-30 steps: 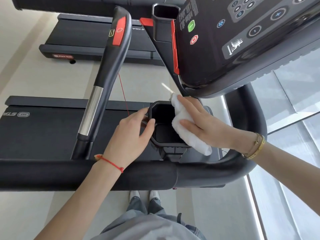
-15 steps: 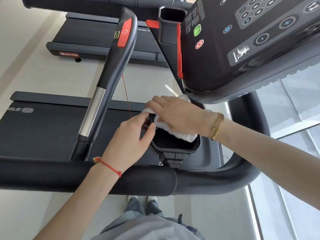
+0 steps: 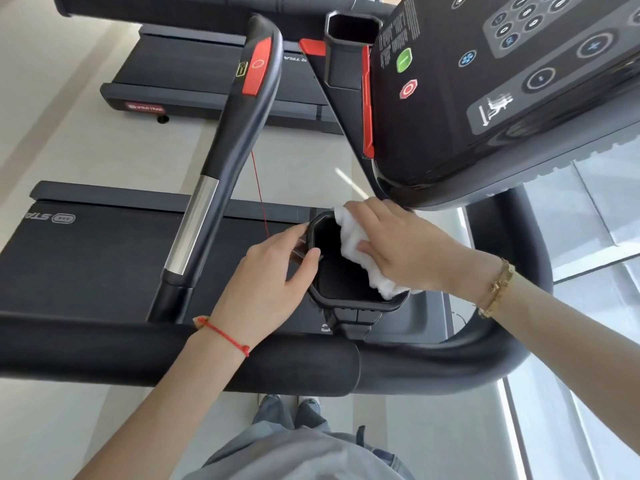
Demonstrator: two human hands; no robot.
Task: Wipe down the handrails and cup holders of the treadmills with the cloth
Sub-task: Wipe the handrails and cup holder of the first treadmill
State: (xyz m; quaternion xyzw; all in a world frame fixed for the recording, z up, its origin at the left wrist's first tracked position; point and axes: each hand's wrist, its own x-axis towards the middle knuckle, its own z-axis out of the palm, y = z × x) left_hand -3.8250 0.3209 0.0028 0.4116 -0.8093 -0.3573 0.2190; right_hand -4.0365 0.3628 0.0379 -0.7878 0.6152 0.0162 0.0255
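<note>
A fluffy white terry cloth (image 3: pixel 360 251) is lying against the matt black plastic cup holder (image 3: pixel 349 299); the handrail (image 3: pixel 221 174) is showing a polished metal band, and the console (image 3: pixel 502 98) is gleaming glossy.

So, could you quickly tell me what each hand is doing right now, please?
Left hand: grips the cup holder rim, thumb inside.
Right hand: fingers straight, pressing the white cloth against the holder's inner wall.
</note>
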